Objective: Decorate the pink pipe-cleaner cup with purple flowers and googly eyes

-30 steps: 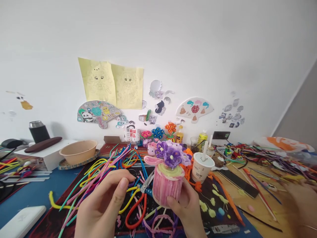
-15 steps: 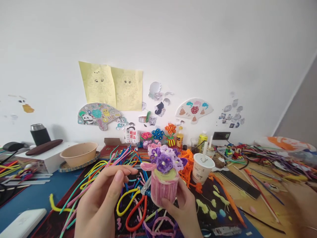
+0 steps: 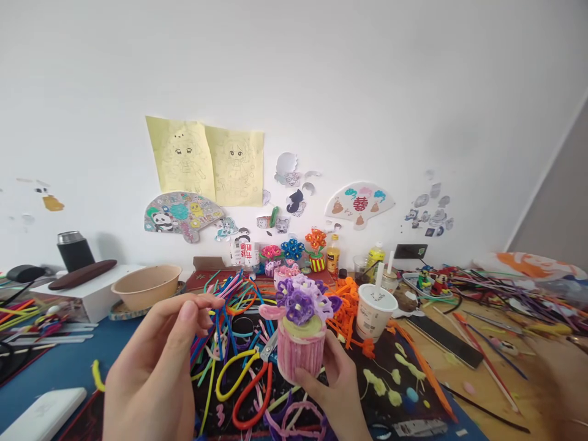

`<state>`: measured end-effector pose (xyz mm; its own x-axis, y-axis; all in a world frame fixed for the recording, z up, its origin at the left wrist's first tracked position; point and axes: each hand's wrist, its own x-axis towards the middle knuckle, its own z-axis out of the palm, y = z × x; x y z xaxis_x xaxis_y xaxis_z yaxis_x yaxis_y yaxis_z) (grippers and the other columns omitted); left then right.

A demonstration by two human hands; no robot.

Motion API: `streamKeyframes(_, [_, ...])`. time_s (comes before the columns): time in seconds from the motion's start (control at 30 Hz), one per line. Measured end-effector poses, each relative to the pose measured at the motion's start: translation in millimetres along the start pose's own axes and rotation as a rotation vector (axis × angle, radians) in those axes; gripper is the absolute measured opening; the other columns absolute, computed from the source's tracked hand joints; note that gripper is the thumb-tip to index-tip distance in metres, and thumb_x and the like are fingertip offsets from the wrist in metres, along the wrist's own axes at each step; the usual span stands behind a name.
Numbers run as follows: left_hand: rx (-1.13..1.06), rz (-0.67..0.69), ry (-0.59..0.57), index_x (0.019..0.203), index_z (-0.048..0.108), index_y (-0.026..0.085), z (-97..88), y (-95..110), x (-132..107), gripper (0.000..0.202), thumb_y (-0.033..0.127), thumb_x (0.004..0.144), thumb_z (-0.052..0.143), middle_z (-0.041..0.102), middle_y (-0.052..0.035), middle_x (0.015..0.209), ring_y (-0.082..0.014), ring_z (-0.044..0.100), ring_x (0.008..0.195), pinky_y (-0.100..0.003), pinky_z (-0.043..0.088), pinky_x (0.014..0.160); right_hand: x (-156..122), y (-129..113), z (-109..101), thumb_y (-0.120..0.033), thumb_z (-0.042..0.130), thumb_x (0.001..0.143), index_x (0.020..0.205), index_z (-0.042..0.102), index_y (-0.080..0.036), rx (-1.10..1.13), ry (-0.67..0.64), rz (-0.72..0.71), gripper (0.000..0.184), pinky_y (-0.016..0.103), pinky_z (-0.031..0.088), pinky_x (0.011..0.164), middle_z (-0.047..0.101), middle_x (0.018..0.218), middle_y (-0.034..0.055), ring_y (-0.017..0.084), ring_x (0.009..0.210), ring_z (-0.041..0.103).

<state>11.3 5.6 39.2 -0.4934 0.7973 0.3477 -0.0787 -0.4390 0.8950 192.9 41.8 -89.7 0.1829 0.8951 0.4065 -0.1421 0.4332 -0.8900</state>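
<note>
Wrapped around a small pink-and-white striped flowerpot [image 3: 299, 354], my right hand [image 3: 337, 380] keeps it upright over the mat, thumb across its front. Purple and lilac pipe-cleaner flowers [image 3: 301, 300] crowd its top above a pale green surface. A pink loop [image 3: 272, 312] sticks out at the pot's left. My left hand [image 3: 158, 367] hovers apart from the pot, over bundled pipe cleaners, its fingers loosely bent and nothing visible in them. Between the hands lie scissors [image 3: 252, 416] with one yellow and one red handle; the pot hides part of the blades.
Purple and pink pipe-cleaner loops [image 3: 303, 422] lie below the pot. Right of it stand orange pipe cleaners [image 3: 346, 306] and a paper cup [image 3: 373, 321] with a straw. A beige bowl [image 3: 147, 286] is at left, a white box-like device [image 3: 50, 411] at front left. Finished flowerpots [image 3: 316, 262] line the wall.
My left hand has moved left, away from the flowerpot, its fingers still loosely bent. The pot in my right hand has shifted slightly left and its flowers have turned a little.
</note>
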Motion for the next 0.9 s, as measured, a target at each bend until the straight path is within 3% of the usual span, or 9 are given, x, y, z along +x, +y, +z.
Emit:
streamKeyframes(0.1, [-0.068, -0.012, 0.020, 0.086, 0.068, 0.024, -0.2, 3.3, 4.3, 0.021, 0.044, 0.078, 0.069, 0.064, 0.0023, 0.088, -0.0107, 0.055, 0.087, -0.010, 0.044, 0.069, -1.1, 0.5, 0.7, -0.028, 0.085, 0.058, 0.104, 0.067, -0.017, 0.039, 0.003, 0.009, 0.051, 0.032, 0.058, 0.081, 0.074, 0.101, 0.0105, 0.027, 0.093, 0.070])
streamKeyframes(0.23, [-0.138, -0.041, 0.040, 0.086, 0.068, 0.023, -0.6, 7.2, 11.0, 0.016, 0.037, 0.080, 0.068, 0.063, 0.0007, 0.089, -0.0117, 0.055, 0.087, -0.012, 0.045, 0.071, -4.8, -3.2, 3.4, -0.030, 0.082, 0.062, 0.106, 0.066, -0.018, 0.102, -0.006, 0.035, 0.048, 0.031, 0.055, 0.084, 0.072, 0.108, 0.0104, 0.027, 0.097, 0.068])
streamKeyframes(0.47, [-0.300, -0.073, 0.095, 0.083, 0.066, 0.016, -1.4, 8.9, 24.1, 0.008, 0.016, 0.085, 0.059, 0.065, -0.0008, 0.090, -0.0091, 0.052, 0.075, -0.014, 0.044, 0.064, -5.0, -11.1, 2.8, -0.037, 0.081, 0.063, 0.102, 0.067, -0.019, 0.135, -0.084, 0.028, 0.045, 0.034, 0.054, 0.085, 0.072, 0.097, 0.0085, 0.028, 0.096, 0.067])
streamKeyframes(0.63, [-0.367, -0.145, 0.123, 0.077, 0.066, 0.016, -3.5, 10.7, 31.6, 0.014, 0.014, 0.086, 0.055, 0.064, -0.0002, 0.086, -0.0090, 0.052, 0.071, -0.016, 0.044, 0.059, -4.2, -11.5, 2.4, -0.041, 0.082, 0.063, 0.100, 0.068, -0.018, 0.148, -0.098, 0.017, 0.045, 0.035, 0.054, 0.085, 0.072, 0.098, 0.0091, 0.028, 0.096, 0.067])
streamKeyframes(0.9, [-0.404, -0.109, 0.118, 0.077, 0.066, 0.016, -6.0, 12.7, 35.6, 0.010, 0.015, 0.085, 0.059, 0.065, 0.0009, 0.086, -0.0086, 0.054, 0.071, -0.015, 0.045, 0.059, -5.7, -8.4, 4.3, -0.042, 0.082, 0.063, 0.107, 0.068, -0.019, 0.168, -0.088, 0.022, 0.051, 0.032, 0.053, 0.087, 0.072, 0.106, 0.0091, 0.027, 0.100, 0.066])
